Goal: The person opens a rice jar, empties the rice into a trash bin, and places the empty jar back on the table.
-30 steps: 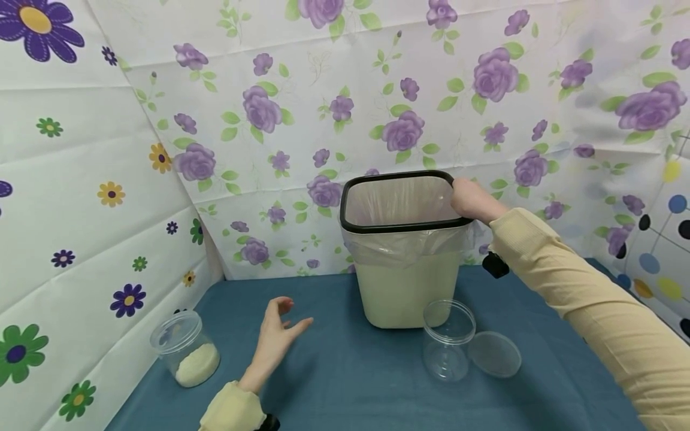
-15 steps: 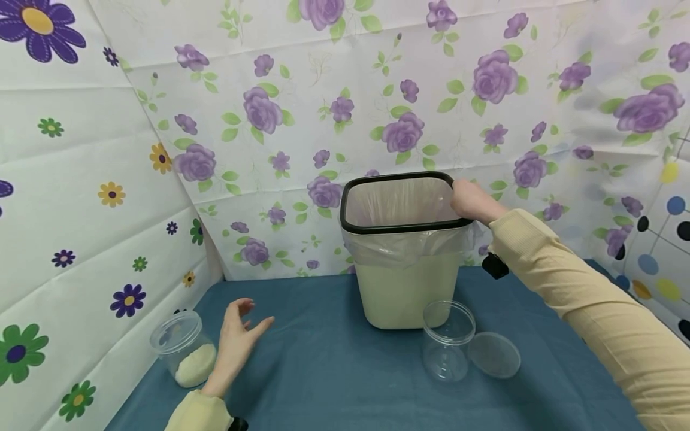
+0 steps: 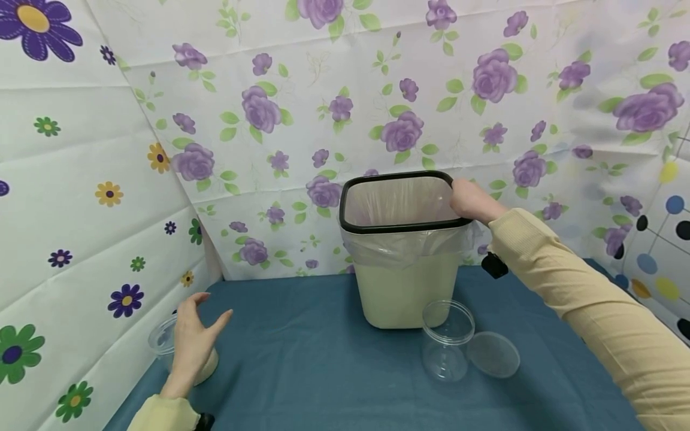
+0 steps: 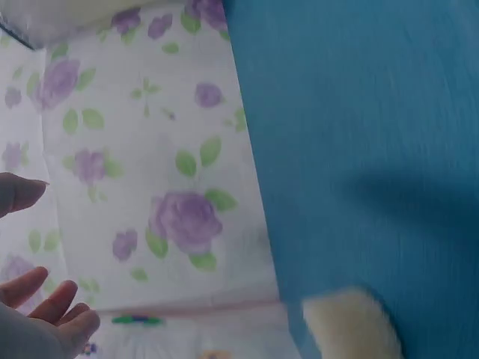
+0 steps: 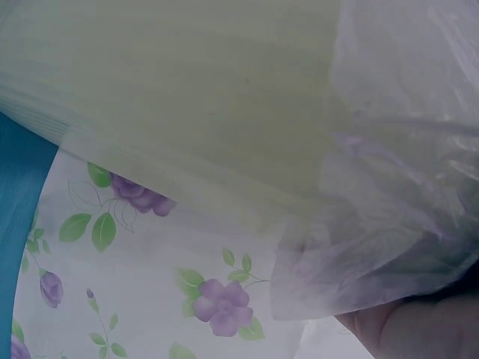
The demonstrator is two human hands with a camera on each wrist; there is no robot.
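My right hand point(image 3: 473, 200) grips the right side of the black rim of a pale yellow trash bin point(image 3: 406, 293). A clear plastic liner point(image 3: 415, 245) hangs folded over that rim; in the right wrist view the hand point(image 5: 426, 325) shows under the liner's edge. On the left, my left hand point(image 3: 193, 341) is held with fingers and thumb apart, nothing between them. Behind it, partly covered, stands a clear jar point(image 3: 162, 336) with a cream-white mass at its bottom. In the left wrist view the pale mass point(image 4: 352, 325) lies low, apart from the fingers point(image 4: 49, 303).
An uncovered clear jar point(image 3: 446, 353) stands in front of the bin, with a round clear lid point(image 3: 493, 354) lying beside it. Blue cloth point(image 3: 323, 371) covers the table. Flower-printed sheets point(image 3: 302, 108) rise at the back and sides.
My left hand has moved left across the table to the jar with the white mass and now partly covers it. My right hand stays on the bin's rim.
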